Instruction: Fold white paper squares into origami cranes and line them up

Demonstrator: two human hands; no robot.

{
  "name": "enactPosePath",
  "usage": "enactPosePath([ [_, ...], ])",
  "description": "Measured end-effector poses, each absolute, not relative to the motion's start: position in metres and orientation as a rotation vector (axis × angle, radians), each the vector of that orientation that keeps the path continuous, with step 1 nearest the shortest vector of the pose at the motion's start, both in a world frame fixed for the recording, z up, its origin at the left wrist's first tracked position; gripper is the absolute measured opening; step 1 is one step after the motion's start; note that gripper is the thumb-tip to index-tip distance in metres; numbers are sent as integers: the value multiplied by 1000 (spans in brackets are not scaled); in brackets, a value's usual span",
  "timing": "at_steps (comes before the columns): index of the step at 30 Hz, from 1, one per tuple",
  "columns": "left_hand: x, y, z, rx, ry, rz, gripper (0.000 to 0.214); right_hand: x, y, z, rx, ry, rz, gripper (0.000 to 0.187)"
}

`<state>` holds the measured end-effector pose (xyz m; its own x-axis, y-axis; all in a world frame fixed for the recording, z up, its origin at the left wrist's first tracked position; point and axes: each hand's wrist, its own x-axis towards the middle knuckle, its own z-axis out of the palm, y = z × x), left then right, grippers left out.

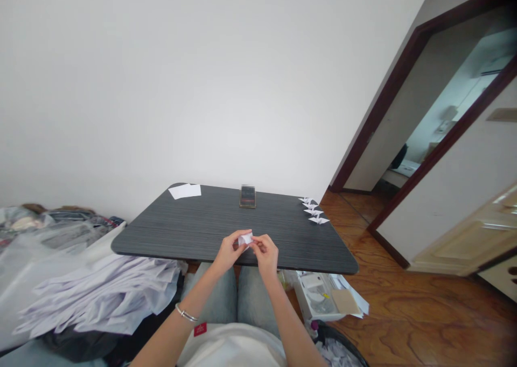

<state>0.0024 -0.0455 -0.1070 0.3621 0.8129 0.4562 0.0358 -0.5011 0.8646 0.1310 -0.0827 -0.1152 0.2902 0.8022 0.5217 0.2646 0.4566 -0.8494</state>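
Note:
A small folded piece of white paper (245, 239) is held above the near edge of the dark table (194, 221). My left hand (230, 250) pinches its left side, fingers closed. On the other side, my right hand (265, 253) grips the paper between thumb and fingertips. The fingers cover part of the paper, so its exact fold cannot be made out. Several folded paper cranes (314, 212) stand in a row at the table's right end. Flat white paper sheets (184, 191) lie at the far left corner.
A small dark framed stand (247, 196) sits at the table's back, by the white wall. Below on the right are an open white box (321, 297) and a bin of paper scraps (339, 352). Piled white cloth-like sheets (105, 291) lie at left. A doorway is at right.

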Motion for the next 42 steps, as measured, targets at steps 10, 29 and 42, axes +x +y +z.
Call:
enactPosePath([
  [10,1,-48,-102,1863,694,1212,33,136,-87,-109,-1060,-1589,104,14],
  [29,2,-51,-97,1807,662,1155,35,137,-86,-106,-934,-1658,-223,15],
  [42,2,-53,-94,1738,662,1143,35,134,-85,-106,-927,-1560,-173,11],
])
